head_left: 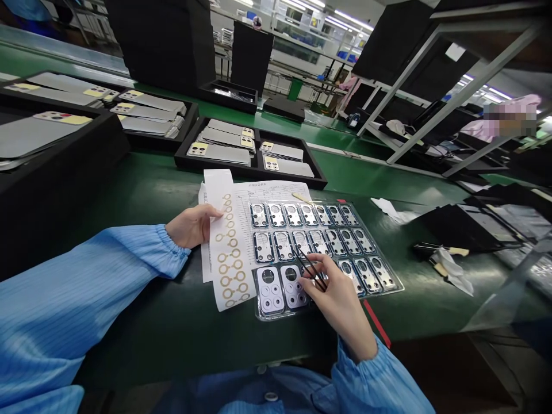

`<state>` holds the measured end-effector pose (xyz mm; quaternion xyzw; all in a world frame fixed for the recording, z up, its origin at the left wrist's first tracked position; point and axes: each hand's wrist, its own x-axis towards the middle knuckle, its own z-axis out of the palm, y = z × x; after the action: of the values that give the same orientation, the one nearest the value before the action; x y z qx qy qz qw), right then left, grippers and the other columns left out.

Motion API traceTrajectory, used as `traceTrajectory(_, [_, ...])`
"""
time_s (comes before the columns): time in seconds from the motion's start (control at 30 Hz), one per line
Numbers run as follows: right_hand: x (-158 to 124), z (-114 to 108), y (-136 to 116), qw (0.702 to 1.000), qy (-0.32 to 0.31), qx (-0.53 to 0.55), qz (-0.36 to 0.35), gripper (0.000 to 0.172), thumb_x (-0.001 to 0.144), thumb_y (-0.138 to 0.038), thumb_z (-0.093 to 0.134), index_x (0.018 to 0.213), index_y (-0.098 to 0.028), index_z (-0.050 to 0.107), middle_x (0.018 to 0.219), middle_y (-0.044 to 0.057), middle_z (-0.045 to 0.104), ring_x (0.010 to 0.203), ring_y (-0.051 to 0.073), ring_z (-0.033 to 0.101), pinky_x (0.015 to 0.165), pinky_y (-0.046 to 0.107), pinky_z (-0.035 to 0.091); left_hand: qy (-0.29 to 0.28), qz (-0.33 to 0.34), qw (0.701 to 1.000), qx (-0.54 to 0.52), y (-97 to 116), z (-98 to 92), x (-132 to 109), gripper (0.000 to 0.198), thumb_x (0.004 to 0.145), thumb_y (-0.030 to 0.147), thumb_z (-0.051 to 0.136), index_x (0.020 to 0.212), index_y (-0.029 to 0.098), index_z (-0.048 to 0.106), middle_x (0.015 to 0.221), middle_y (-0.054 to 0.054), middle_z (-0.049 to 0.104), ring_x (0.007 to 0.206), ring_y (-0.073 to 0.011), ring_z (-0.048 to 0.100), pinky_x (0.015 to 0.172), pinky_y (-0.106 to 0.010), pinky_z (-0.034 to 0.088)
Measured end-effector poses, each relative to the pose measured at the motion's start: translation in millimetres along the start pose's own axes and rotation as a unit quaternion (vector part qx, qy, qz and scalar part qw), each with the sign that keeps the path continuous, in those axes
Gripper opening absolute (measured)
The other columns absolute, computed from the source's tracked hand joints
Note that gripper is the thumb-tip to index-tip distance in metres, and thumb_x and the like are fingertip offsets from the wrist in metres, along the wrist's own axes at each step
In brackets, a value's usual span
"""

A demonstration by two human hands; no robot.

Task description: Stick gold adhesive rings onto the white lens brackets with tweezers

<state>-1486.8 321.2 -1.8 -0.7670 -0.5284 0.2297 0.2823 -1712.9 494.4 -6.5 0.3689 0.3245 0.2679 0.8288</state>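
The left hand (192, 226) holds a sticker sheet (235, 244), with the thumb on the upper face and the other fingers folded underneath, at the sheet's left edge. This sheet lies near the front edge of the tabletop (172, 328), partly over a printed paper (280, 187), and it carries rows of small gold-brown rings. The right hand (342, 293) grasps black tweezers (311, 269) between thumb and fingers, and the tips point over the middle row of a clear tray (269, 318). Whether the tips touch anything there, or pinch something, one cannot tell.

The tray rests just right of the sheet, its lower left corner toward the front edge of the tabletop. It has three rows of flat plates; two white plates (270, 290) occupy its lower left corner. Behind the paper, toward the far edge, stands a black box (319, 179) with grey panels.

The sheet is probably light and soft, easy to bend, so a pinch at its plain margin seems best, away from the rings. The rings look thin and sticky, and should be lifted by the rim. The plates seem stiff, smooth and perhaps easily scratched; their outer edges are the safer hold.
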Motion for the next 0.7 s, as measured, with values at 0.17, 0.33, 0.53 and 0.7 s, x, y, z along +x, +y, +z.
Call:
traceTrajectory(0.17, [0, -3, -5, 0.998, 0.024, -0.037, 0.044, 0.034, 0.07, -0.027, 0.054, 0.101, -0.018, 0.046, 0.076, 0.001, 0.06, 0.056, 0.016, 0.055, 0.055, 0.027, 0.043, -0.002, -0.002, 1.0, 0.017, 0, 0.9, -3, 0.047, 0.074, 0.013, 0.05, 0.121, 0.012, 0.048, 0.078, -0.004, 0.071, 0.063, -0.0179, 0.065, 0.059, -0.023, 0.054])
traceTrajectory(0.33, [-1, -1, -8, 0.997, 0.029, -0.042, 0.059, 0.035, 0.068, -0.024, 0.052, 0.101, -0.018, 0.043, 0.074, 0.001, 0.061, 0.058, 0.018, 0.057, 0.056, 0.027, 0.043, -0.008, 0.002, 1.0, 0.014, -1, -0.3, -2, 0.047, 0.074, 0.014, 0.05, 0.12, 0.013, 0.049, 0.076, -0.003, 0.071, 0.062, -0.0177, 0.065, 0.058, -0.023, 0.054])
traceTrajectory(0.53, [-4, 8, -12, 0.994, 0.068, -0.035, 0.075, 0.037, 0.068, -0.025, 0.048, 0.103, -0.016, 0.039, 0.075, 0.002, 0.059, 0.057, 0.017, 0.058, 0.053, 0.027, 0.042, 0.002, -0.004, 1.0, 0.018, 0, 0.1, -2, 0.045, 0.073, 0.015, 0.051, 0.117, 0.013, 0.052, 0.075, -0.004, 0.071, 0.065, -0.019, 0.066, 0.057, -0.023, 0.053])
traceTrajectory(0.7, [-7, 12, -14, 0.992, 0.087, -0.047, 0.082, 0.036, 0.067, -0.024, 0.048, 0.101, -0.016, 0.042, 0.074, 0.002, 0.059, 0.056, 0.017, 0.057, 0.052, 0.026, 0.041, 0.001, -0.011, 1.0, -0.001, 1, 1.7, -3, 0.048, 0.072, 0.014, 0.051, 0.12, 0.012, 0.05, 0.084, -0.006, 0.071, 0.07, -0.0196, 0.066, 0.063, -0.024, 0.054])
